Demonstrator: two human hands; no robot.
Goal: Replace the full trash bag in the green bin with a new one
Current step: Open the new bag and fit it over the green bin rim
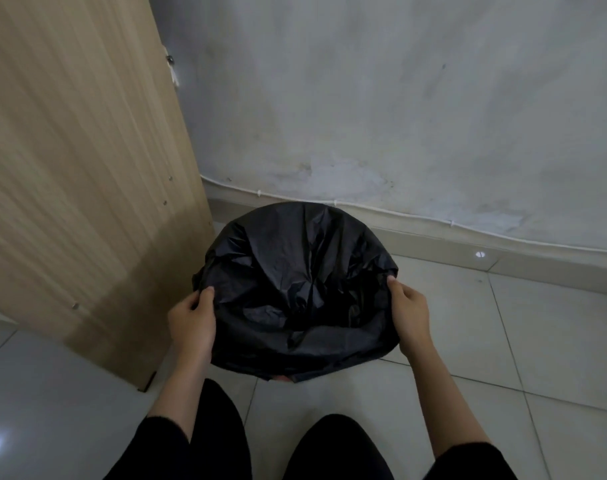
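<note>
Left hand (pixel 192 322) pinching left edge of one black trash bag (pixel 295 289), right hand (pixel 408 310) pinching right edge, both arms outstretched, tiled floor (pixel 502 341) beneath

No legible text, label, brand, number or sign anywhere

The black trash bag (pixel 295 292) wholly covers the bin beneath it. A small reddish scrap (pixel 282 377) peeks under its lower edge, unidentifiable. The wooden panel (pixel 70 168) runs off the frame's left and top.
</note>
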